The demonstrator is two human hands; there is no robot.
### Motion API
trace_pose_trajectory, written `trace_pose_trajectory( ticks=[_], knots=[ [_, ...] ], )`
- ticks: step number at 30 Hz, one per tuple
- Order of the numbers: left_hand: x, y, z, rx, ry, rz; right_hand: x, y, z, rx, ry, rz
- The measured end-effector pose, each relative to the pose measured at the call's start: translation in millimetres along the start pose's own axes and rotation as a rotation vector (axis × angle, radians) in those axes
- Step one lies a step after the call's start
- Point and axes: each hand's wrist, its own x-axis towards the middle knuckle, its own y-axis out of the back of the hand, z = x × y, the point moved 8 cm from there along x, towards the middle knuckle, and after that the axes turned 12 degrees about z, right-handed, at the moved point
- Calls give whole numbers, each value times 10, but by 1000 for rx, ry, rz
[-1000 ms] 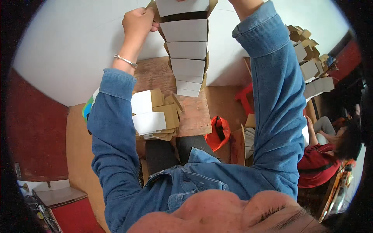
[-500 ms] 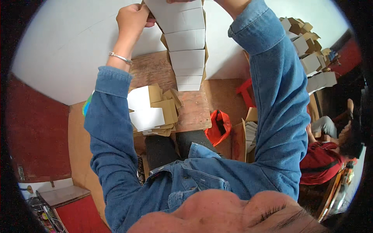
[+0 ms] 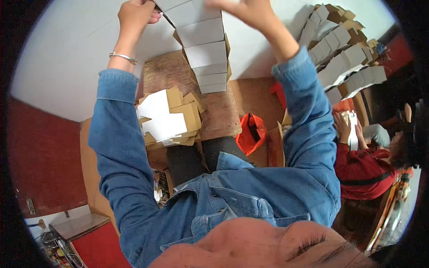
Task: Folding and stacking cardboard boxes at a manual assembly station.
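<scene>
A tall stack of white cardboard boxes (image 3: 205, 56) with brown insides rises from the wooden bench in front of me, its top running past the upper edge of the view. My left hand (image 3: 135, 17) is closed at the left side of the uppermost visible box, fingers curled at its edge. On the other side, my right hand (image 3: 252, 12) is stretched out across the stack's upper right. Its leading finger is blurred by motion, and part of the hand is cut off. Flat unfolded box blanks (image 3: 167, 118), white and brown, lie in a pile close to my lap.
The stack stands on a worn wooden bench (image 3: 219, 120). An orange-red bag (image 3: 251, 134) sits right of my knees. Rows of stacked boxes (image 3: 344, 58) lean at the far right, where a person in red (image 3: 364, 172) handles a white piece. A white wall (image 3: 80, 58) is behind.
My right hand has come lower into view and its fingers have extended. The left hand has shifted slightly up and left. At right, the other person's hands now show with a white piece.
</scene>
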Motion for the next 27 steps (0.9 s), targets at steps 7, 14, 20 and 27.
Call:
trace_pose_trajectory(
  ticks=[7, 14, 20, 27],
  knots=[
    [15, -174, 175, 112, -49, -186, -1982, -268, 679, 171, -562, -452],
    [-106, -187, 483, 183, -103, -234, -2376, -468, 618, 384, -730, -369],
    [-93, -167, 514, 282, -112, -213, -2910, -345, 538, 118, -762, -318],
    [-48, -201, 453, 250, -74, -255, -3915, -315, 426, 186, -1108, -247]
  ],
)
